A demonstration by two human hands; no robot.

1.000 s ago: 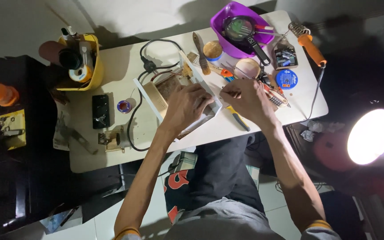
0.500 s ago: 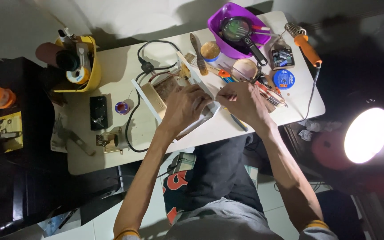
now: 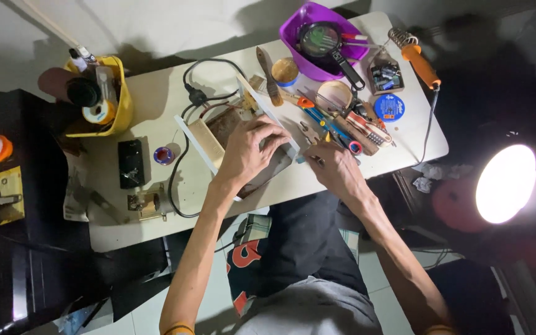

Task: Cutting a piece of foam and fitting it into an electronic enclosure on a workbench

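From where I watch, my two forearms rise from the bottom of the frame and converge on the white table (image 3: 156, 229), whose near edge runs slantwise just below both wrists.

My left hand (image 3: 247, 151) lies palm down at frame centre, fingers spread and curled over the white-framed board (image 3: 218, 139); it presses on it rather than closing round it. The board's long axis runs from upper left to lower right, parallel to the table's long edge, with its lower end close to the near edge.

My right hand (image 3: 333, 167) sits just right of the board, fingers pinched together on a small thin tool (image 3: 316, 159); what kind I cannot tell.

Bare tabletop lies only at the lower left, near a black box (image 3: 131, 163). Beyond the right hand, pliers and cutters (image 3: 348, 133) crowd the surface. Farther up stand a purple bowl (image 3: 294, 46) with a magnifying glass (image 3: 327, 43), an orange-handled soldering iron (image 3: 420, 62) at the upper right, and a yellow tub (image 3: 119, 99) at the upper left.
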